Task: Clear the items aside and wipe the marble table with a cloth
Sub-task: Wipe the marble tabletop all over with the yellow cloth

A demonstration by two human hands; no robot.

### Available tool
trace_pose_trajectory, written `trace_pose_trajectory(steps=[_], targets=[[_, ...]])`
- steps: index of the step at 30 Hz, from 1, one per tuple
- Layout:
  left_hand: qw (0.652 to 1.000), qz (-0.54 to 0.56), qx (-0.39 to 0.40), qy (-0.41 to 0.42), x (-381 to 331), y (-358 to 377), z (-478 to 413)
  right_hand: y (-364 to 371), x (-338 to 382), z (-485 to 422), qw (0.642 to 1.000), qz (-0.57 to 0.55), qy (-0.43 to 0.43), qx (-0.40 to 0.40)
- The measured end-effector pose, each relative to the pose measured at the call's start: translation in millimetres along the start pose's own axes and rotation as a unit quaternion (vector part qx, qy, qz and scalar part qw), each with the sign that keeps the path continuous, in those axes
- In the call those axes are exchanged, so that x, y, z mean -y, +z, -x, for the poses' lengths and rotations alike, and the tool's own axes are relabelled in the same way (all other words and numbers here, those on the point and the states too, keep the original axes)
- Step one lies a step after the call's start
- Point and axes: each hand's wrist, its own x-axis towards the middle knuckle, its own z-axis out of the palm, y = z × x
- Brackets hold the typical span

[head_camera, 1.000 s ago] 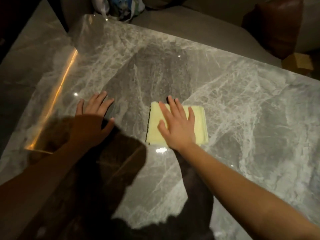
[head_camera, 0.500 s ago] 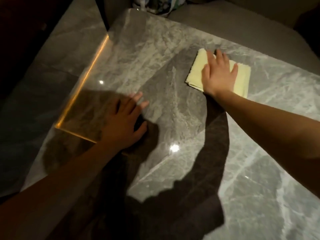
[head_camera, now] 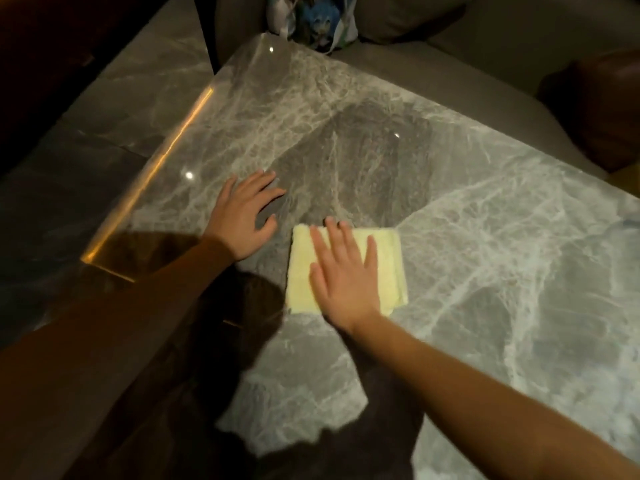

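One head-worn view looks forward and steeply down onto the table [head_camera: 485, 237] from close above. Both forearms reach in from the bottom edge.

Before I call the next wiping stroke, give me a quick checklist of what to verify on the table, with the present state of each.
1. Cloth under the wiping hand: ok. The right hand lies flat, fingers spread, on the folded yellow cloth.
2. Cloth flat on the marble table: ok, folded square, no corner lifted.
3. Bracing hand clear of the cloth: ok. The left hand rests palm down on the marble to the cloth's left, not touching it.
4. Stroke path free of items: ok on the visible surface.
5. Table edges: ok. The bag sits beyond the far corner, off the marble.
6. Remaining dirt or streaks: cannot tell; dim light, shadows and glare hide it.
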Motion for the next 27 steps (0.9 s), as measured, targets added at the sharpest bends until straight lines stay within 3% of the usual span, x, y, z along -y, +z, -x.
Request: trace_pose_trajectory(steps=[7, 12, 15, 18, 21, 27], targets=[[1.000, -0.018, 0.012, 0.019, 11.7, -14.4, 5.0, 35.2, 52.3, 78.3, 0.997, 0.019, -0.077, 0.025], [0.998, 0.030, -0.038, -0.035, 43.1, -24.5, 18.6, 37.0, 51.7, 74.2, 0.996, 0.047, -0.072, 0.022], [0.995, -0.010, -0.067, -0.067, 45.4, -25.1, 18.1, 33.5, 50.7, 63.4, 0.995, 0.046, -0.091, 0.024], [0.992, -0.035, -0.065, -0.105, 43.3, -28.4, 14.8, 23.7, 47.0, 31.9, 0.996, 0.022, -0.081, 0.020], [0.991, -0.096, -0.043, -0.086, 44.2, -30.8, 12.4, 9.7, 42.3, -26.3, 0.999, -0.008, -0.042, -0.010], [0.990, -0.104, -0.027, -0.088, 49.2, -18.6, 14.8, -18.6, 33.2, -158.0, 0.998, -0.029, 0.012, -0.063]])
